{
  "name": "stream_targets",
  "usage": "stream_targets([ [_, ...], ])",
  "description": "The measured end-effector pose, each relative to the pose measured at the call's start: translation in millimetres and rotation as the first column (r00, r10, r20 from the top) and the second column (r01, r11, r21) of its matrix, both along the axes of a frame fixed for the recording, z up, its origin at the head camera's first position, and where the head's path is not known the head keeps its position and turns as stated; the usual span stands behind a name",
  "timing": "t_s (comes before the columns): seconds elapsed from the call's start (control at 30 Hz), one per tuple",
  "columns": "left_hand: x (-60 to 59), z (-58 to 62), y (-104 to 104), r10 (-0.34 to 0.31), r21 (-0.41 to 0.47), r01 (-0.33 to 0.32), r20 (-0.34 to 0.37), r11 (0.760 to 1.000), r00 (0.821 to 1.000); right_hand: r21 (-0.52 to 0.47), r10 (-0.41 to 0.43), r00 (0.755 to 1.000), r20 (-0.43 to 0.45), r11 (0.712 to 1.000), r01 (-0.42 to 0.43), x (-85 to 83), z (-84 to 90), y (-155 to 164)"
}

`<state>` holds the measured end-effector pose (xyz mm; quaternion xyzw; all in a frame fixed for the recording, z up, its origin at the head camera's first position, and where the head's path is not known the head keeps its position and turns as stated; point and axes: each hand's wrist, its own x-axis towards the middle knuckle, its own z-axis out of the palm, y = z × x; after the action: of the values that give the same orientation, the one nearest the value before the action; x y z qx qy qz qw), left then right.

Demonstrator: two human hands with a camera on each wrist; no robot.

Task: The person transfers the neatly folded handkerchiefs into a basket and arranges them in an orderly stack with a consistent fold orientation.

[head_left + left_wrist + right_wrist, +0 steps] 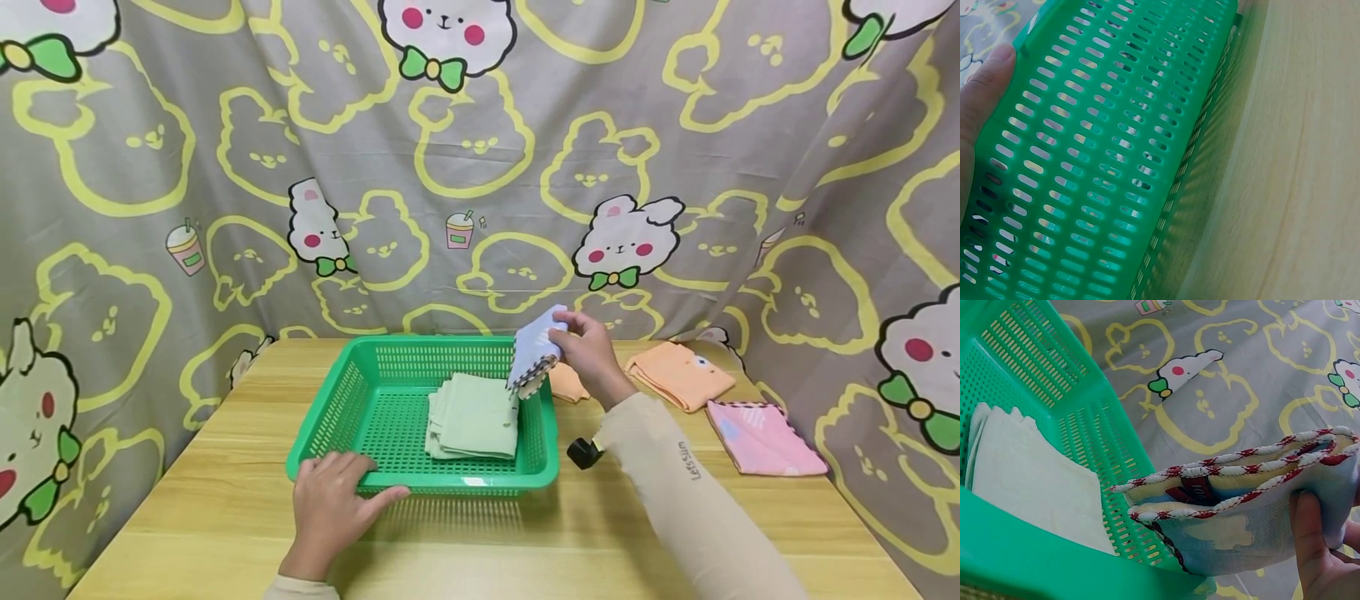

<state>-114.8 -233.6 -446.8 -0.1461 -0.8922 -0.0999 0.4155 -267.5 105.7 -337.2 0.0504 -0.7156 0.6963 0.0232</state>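
My right hand (592,354) pinches a folded blue towel (536,342) with a stitched, patterned border, thumb on one face. In the right wrist view the folded towel (1222,531) shows several layers and a dark red label. It is held above the right wall of a green plastic basket (422,481). Inside the basket, toward its right side, lies a folded pale green cloth (480,417). My left hand (330,508) holds the basket's near left rim, fingers over the edge; its thumb (988,81) shows against the perforated wall in the left wrist view.
Right of the basket lie a folded orange cloth (678,375), a folded pink towel (767,439) and a smaller orange piece (567,383), partly hidden by my hand. A black object (583,452) is by my right wrist. A patterned curtain (480,167) encloses the wooden table (225,500).
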Motion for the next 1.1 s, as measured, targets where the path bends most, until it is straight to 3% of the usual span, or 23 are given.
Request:
stream_targets([
  [1.1,-0.5,0.3,1,-0.003,0.009,0.003,-0.003,1.0,1.0,-0.009,0.024,0.999,0.04,1.0,-0.024,-6.2,-3.3,-23],
])
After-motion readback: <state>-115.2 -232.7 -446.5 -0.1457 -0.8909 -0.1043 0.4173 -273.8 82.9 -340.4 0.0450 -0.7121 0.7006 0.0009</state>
